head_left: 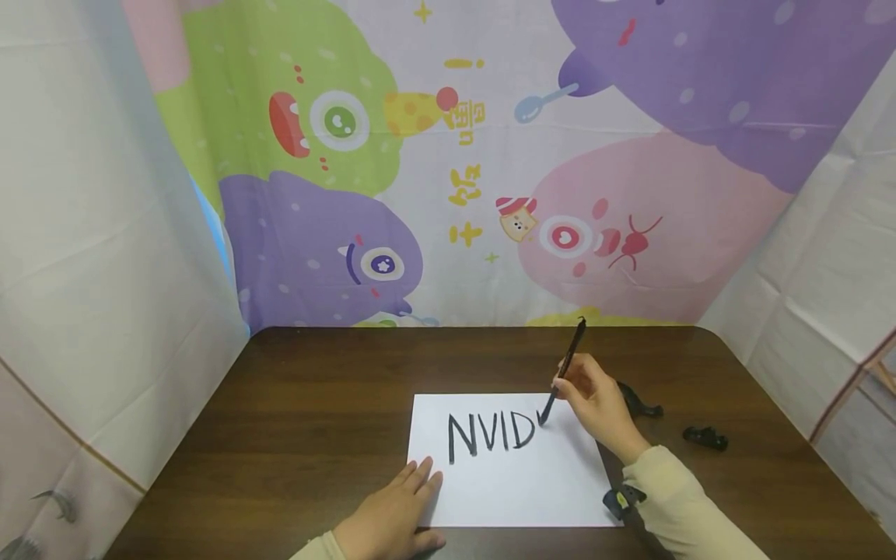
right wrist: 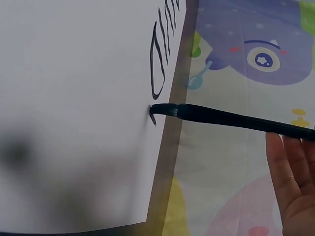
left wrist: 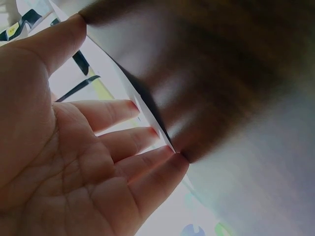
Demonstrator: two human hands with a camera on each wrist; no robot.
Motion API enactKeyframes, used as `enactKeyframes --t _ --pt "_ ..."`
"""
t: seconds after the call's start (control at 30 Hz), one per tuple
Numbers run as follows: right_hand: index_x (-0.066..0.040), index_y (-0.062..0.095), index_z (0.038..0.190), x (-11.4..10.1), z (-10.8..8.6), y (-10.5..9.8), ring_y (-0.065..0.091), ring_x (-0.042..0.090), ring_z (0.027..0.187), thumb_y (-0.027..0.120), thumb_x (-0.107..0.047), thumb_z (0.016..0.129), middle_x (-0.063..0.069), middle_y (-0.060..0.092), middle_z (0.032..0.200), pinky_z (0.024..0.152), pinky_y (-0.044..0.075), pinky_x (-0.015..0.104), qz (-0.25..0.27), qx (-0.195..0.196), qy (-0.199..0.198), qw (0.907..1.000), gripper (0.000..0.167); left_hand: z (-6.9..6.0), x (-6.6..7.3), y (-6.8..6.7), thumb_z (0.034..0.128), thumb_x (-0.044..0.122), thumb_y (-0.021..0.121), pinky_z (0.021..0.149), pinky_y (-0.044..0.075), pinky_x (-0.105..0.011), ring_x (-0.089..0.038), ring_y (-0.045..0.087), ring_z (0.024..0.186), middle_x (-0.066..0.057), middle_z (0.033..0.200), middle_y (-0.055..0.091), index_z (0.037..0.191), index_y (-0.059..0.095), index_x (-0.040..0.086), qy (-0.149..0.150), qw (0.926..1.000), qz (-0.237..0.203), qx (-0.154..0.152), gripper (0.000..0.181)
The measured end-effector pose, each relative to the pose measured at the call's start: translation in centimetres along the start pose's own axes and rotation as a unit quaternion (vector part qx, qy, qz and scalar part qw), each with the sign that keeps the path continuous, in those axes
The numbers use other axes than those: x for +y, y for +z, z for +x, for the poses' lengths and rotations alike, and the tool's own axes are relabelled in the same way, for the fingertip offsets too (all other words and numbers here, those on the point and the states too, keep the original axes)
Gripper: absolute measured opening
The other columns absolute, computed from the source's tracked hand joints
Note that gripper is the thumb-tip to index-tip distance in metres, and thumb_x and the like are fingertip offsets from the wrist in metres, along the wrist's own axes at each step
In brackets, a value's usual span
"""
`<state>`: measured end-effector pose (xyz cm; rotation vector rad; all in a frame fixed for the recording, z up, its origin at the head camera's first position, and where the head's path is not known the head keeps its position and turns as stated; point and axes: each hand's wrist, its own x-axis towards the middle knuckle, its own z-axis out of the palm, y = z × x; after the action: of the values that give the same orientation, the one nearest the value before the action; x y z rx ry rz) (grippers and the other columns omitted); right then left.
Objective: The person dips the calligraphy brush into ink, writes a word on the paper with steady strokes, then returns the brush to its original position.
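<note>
Black letters "NVID" (head_left: pixel 491 443) stand complete on white rectangular paper (head_left: pixel 518 490); a fifth mark (right wrist: pixel 153 119) looks unfinished. Right hand (head_left: pixel 596 400) pinches a slim black brush (head_left: pixel 567 362); left hand (head_left: pixel 393 507) rests, fingers extended.

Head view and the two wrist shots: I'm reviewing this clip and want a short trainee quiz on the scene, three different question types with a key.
1. Short answer: which hand holds the brush at the paper?
2. True or false: in the right wrist view, the brush's tip is well clear of the paper.
3. Multiple choice: which complete letters stand left of the brush's tip in the head view?
a) VINE
b) NVID
c) DIVN

Key:
1. The right hand; the left hand rests at the paper's left edge.
2. False; the tip meets the paper.
3. b
</note>
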<state>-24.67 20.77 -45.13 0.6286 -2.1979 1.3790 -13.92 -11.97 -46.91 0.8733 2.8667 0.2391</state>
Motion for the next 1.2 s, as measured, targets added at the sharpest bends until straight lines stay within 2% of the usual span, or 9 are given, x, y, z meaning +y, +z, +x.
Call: enactKeyframes --t 0.13,0.3,0.53,0.77,0.87,1.07,1.2 --pt "0.006 0.056 0.106 -0.5 -0.1 -0.2 0.068 0.021 0.073 0.067 0.009 0.086 0.016 0.067 0.085 0.064 0.06 0.032 0.0 -0.007 -0.009 0.9999 0.023 0.0 0.0 0.1 0.083 0.051 0.07 0.102 0.048 -0.053 -0.042 0.044 0.137 -0.02 0.152 0.041 0.143 0.048 0.004 -0.003 1.0 -0.001 -0.003 0.079" --pt "0.004 0.056 0.108 0.1 -0.4 -0.3 0.067 0.013 0.075 0.067 0.008 0.086 0.019 0.066 0.087 0.064 0.061 0.033 0.005 -0.013 -0.014 0.9998 0.025 0.0 0.0 0.1 0.083 0.051 0.07 0.103 0.047 -0.053 -0.042 0.044 0.137 -0.02 0.153 0.041 0.143 0.047 0.004 -0.006 1.0 -0.002 -0.006 0.08" --pt "0.002 0.056 0.108 -0.3 -0.8 -0.4 0.067 0.009 0.078 0.067 0.005 0.087 0.01 0.067 0.09 0.066 0.061 0.035 0.006 -0.027 0.005 0.9996 0.024 0.0 0.1 0.1 0.0825 0.049 0.071 0.103 0.047 -0.053 -0.042 0.045 0.136 -0.02 0.152 0.042 0.142 0.048 0.003 -0.006 1.0 -0.001 0.0 0.079" --pt "-0.002 0.056 0.107 -0.4 -1.0 -0.7 0.068 0.014 0.074 0.067 0.007 0.086 0.012 0.065 0.086 0.064 0.061 0.03 0.017 -0.039 0.0 0.9991 0.026 0.0 0.0 0.2 0.0832 0.05 0.07 0.103 0.047 -0.053 -0.041 0.044 0.137 -0.019 0.153 0.041 0.143 0.047 0.004 -0.008 0.9999 -0.004 -0.006 0.079" --pt "-0.002 0.056 0.108 -0.7 -1.2 -0.8 0.068 0.02 0.072 0.067 0.008 0.086 0.014 0.066 0.084 0.064 0.061 0.032 0.017 -0.046 0.007 0.9988 0.027 0.0 0.0 0.2 0.0836 0.05 0.07 0.104 0.045 -0.054 -0.041 0.042 0.138 -0.019 0.154 0.04 0.144 0.047 0.004 -0.01 0.9999 -0.009 -0.011 0.079" --pt "0.003 0.055 0.108 -2.3 -1.3 -0.9 0.067 0.031 0.07 0.065 0.013 0.084 0.019 0.064 0.082 0.063 0.061 0.037 0.008 -0.06 0.007 0.9981 0.028 0.1 0.0 0.1 0.0841 0.05 0.069 0.105 0.045 -0.054 -0.041 0.041 0.139 -0.018 0.155 0.038 0.145 0.046 0.005 -0.012 0.9997 -0.012 -0.018 0.079" --pt "0.004 0.054 0.106 -4.2 -1.3 -1.2 0.068 0.03 0.071 0.064 0.015 0.084 0.021 0.063 0.081 0.063 0.061 0.039 0.011 -0.066 -0.001 0.9977 0.027 0.0 0.1 0.0 0.0843 0.05 0.069 0.105 0.045 -0.055 -0.041 0.041 0.14 -0.019 0.155 0.038 0.145 0.046 0.005 -0.013 0.9996 -0.014 -0.021 0.079"
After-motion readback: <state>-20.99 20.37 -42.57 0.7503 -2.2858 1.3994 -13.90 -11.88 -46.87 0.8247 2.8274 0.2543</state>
